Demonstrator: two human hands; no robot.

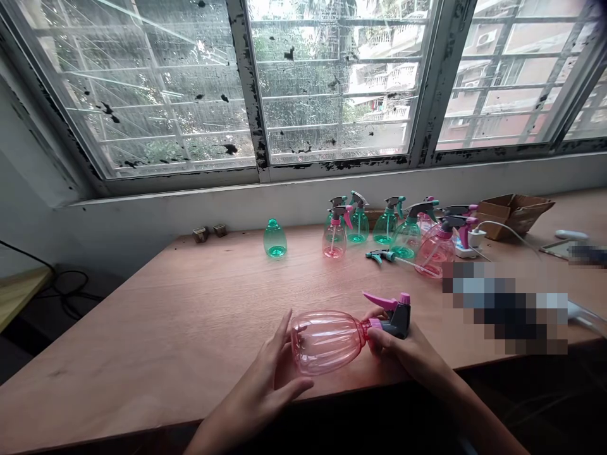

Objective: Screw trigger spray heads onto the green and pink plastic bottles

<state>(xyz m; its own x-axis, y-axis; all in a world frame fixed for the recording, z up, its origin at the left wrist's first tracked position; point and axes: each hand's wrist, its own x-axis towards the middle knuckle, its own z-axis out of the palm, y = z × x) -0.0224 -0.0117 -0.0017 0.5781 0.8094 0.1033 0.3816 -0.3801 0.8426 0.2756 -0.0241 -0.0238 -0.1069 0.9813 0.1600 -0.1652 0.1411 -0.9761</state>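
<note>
A clear pink spray bottle (327,341) lies sideways in the air near the table's front edge, its base to the left. My right hand (396,341) is closed round its neck and the pink collar, just below the dark grey spray head (399,319) with a pink trigger. At the bottle's base, my left hand (268,373) is open, thumb and fingers spread to either side. Whether its fingertips touch the plastic I cannot tell. No liquid shows inside the bottle.
On the wooden table (190,341), a headless green bottle (275,239) stands at the back. Several green and pink spray bottles (385,226) cluster right of it, with a loose teal spray head (382,255) before them. A cardboard box (512,216) and white cable lie farther right.
</note>
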